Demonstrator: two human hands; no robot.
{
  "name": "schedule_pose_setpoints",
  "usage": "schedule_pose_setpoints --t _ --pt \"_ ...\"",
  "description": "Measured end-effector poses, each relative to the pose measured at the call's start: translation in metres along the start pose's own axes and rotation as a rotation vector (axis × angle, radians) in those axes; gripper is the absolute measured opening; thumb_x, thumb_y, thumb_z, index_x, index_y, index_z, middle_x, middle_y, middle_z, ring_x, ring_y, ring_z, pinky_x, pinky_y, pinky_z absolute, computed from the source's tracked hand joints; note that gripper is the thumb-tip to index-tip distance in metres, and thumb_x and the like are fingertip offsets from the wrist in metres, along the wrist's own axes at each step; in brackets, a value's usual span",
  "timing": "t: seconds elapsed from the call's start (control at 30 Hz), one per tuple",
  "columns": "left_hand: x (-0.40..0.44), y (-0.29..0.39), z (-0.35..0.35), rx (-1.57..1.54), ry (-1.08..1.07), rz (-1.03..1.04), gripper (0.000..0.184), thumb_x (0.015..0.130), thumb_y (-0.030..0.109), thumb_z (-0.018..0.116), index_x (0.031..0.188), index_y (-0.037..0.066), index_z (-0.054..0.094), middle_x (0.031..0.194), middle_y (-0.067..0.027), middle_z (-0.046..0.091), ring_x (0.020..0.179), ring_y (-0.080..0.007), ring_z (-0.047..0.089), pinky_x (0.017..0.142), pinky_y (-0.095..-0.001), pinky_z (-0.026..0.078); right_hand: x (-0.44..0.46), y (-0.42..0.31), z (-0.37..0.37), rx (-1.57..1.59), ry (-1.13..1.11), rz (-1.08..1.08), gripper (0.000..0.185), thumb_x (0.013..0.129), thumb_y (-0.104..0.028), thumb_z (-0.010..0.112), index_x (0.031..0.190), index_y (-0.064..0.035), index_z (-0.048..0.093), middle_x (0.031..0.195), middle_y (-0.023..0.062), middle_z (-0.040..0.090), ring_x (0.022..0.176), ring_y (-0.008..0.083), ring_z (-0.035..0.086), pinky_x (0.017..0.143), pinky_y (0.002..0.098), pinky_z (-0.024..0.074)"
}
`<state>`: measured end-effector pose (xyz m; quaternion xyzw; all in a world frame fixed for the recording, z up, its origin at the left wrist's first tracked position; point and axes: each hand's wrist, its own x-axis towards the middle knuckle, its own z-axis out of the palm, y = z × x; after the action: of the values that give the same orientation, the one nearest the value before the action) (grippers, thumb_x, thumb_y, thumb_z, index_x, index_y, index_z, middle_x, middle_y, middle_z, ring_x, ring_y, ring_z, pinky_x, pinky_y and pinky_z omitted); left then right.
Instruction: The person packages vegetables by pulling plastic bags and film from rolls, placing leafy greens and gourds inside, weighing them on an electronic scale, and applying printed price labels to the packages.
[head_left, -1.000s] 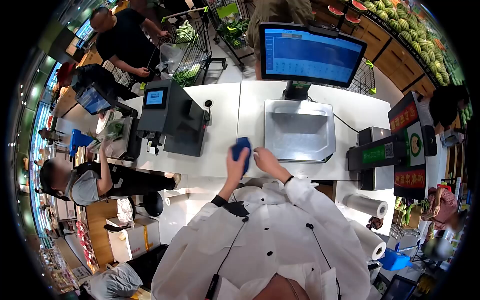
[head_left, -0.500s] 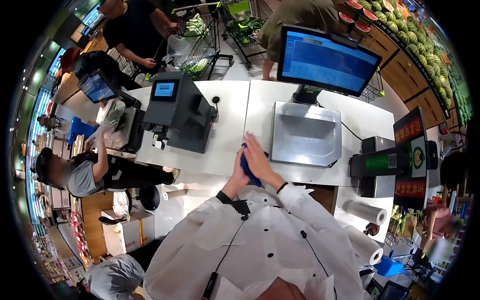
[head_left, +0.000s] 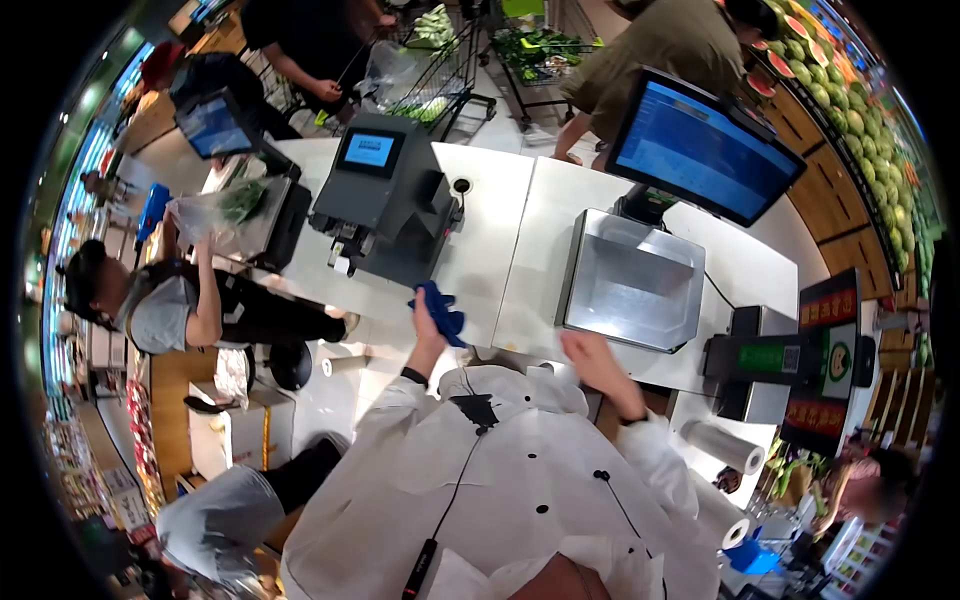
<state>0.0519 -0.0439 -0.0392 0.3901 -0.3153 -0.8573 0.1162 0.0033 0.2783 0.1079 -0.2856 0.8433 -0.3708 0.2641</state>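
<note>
A crumpled dark blue cloth (head_left: 447, 316) is in my left hand (head_left: 425, 330), over the front edge of the white counter. The cloth bunches between thumb and fingers and hangs loosely on the right side. My right hand (head_left: 597, 365), a little blurred, is held apart with its fingers curled in; I see nothing in it. It is just in front of the steel scale (head_left: 635, 280). Behind the scale a tilted monitor (head_left: 705, 145) shows a blue screen. Left of the scale stands a dark grey label printer (head_left: 385, 200) with a small lit display.
The white counter (head_left: 525, 225) runs across in front of me. A sign stand with a QR code (head_left: 770, 358) and plastic bag rolls (head_left: 725, 447) are at right. A person in grey (head_left: 165, 315) handles a bagged green vegetable at left. Shoppers with carts (head_left: 545, 50) stand beyond.
My hands were pressed together around the blue cloth and have parted. The left moved left with the cloth; the right moved right and curled. The view has turned slightly.
</note>
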Motion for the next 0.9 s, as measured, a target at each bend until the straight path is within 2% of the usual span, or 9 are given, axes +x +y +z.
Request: schedule_pose_setpoints --t 0.13,0.3,0.37,0.43,0.53,0.63,0.7,0.77,0.9 --pt "0.022 0.033 -0.072 0.15 0.255 0.235 0.044 0.088 0.043 0.061 0.115 0.009 0.053 0.098 -0.007 0.061 0.084 -0.0176 0.06 0.069 -0.0319 0.05 -0.105 0.067 -0.065 1.042 -0.364 0.14 0.027 0.096 -0.021 0.045 0.104 -0.0036 0.065 0.07 0.0099 0.059 0.073 0.0228 0.059 0.075 0.0389 0.0435" --pt "0.022 0.078 -0.089 0.371 0.425 0.414 0.057 0.091 0.043 0.058 0.126 0.001 0.046 0.116 -0.0091 0.057 0.1 -0.019 0.056 0.088 -0.0294 0.044 -0.138 0.164 0.017 0.001 0.147 0.149 0.04 0.101 -0.03 0.035 0.103 -0.0034 0.066 0.086 0.0118 0.068 0.089 0.0214 0.062 0.089 0.0356 0.0454" --pt "0.033 0.085 -0.098 0.587 0.366 0.52 0.06 0.092 0.044 0.056 0.128 -0.002 0.044 0.119 -0.0111 0.055 0.104 -0.0203 0.054 0.092 -0.0304 0.042 -0.157 0.183 0.058 0.227 0.417 0.864 0.041 0.1 -0.032 0.039 0.096 -0.0014 0.066 0.086 0.0096 0.068 0.09 0.0193 0.062 0.084 0.0314 0.0466" --pt "0.04 0.092 -0.1 0.864 0.333 0.514 0.072 0.093 0.048 0.052 0.138 -0.004 0.033 0.139 -0.0191 0.041 0.128 -0.0283 0.039 0.106 -0.0333 0.03 -0.157 0.191 0.119 0.52 0.546 0.629 0.036 0.098 -0.03 0.044 0.092 -0.0028 0.067 0.082 0.0052 0.065 0.08 0.0144 0.059 0.056 0.0332 0.0465" --pt "0.059 0.076 -0.126 0.947 0.326 0.469 0.074 0.091 0.05 0.053 0.139 -0.004 0.033 0.141 -0.0242 0.037 0.131 -0.0338 0.036 0.107 -0.0361 0.028 -0.157 0.237 0.214 1.202 0.658 0.801 0.03 0.097 -0.029 0.048 0.097 -0.0046 0.065 0.085 0.0028 0.064 0.075 0.0121 0.058 0.059 0.029 0.046" --pt "0.041 0.04 -0.164 1.019 0.35 0.547 0.068 0.09 0.048 0.054 0.133 -0.003 0.041 0.131 -0.0284 0.046 0.123 -0.0396 0.043 0.105 -0.0399 0.032 -0.155 0.241 0.234 1.377 0.641 0.872 0.029 0.097 -0.028 0.049 0.098 -0.0046 0.065 0.085 0.0031 0.064 0.075 0.0122 0.058 0.059 0.0288 0.046" --pt "0.016 -0.007 -0.199 1.22 0.523 0.396 0.058 0.09 0.045 0.053 0.124 -0.003 0.047 0.122 -0.0311 0.051 0.116 -0.043 0.048 0.1 -0.044 0.038 -0.155 0.235 0.234 1.39 0.595 0.887 0.028 0.096 -0.028 0.049 0.098 -0.0046 0.065 0.086 0.0032 0.064 0.074 0.0123 0.058 0.06 0.0287 0.046" --pt "0.034 -0.102 -0.306 1.536 0.375 0.068 0.057 0.085 0.044 0.058 0.114 -0.004 0.053 0.106 -0.0297 0.06 0.101 -0.0455 0.057 0.086 -0.0473 0.047 -0.151 0.229 0.231 1.379 0.538 0.887 0.028 0.096 -0.028 0.05 0.099 -0.0046 0.065 0.086 0.0034 0.063 0.074 0.0123 0.058 0.06 0.0286 0.046" --pt "-0.025 -0.128 -0.283 1.457 0.144 -0.304 0.056 0.085 0.044 0.058 0.114 -0.004 0.053 0.106 -0.0295 0.06 0.1 -0.0451 0.057 0.086 -0.0471 0.047 -0.147 0.222 0.225 1.346 0.397 0.875 0.027 0.096 -0.028 0.051 0.1 -0.0045 0.064 0.086 0.0037 0.063 0.074 0.0124 0.058 0.06 0.0285 0.0461"
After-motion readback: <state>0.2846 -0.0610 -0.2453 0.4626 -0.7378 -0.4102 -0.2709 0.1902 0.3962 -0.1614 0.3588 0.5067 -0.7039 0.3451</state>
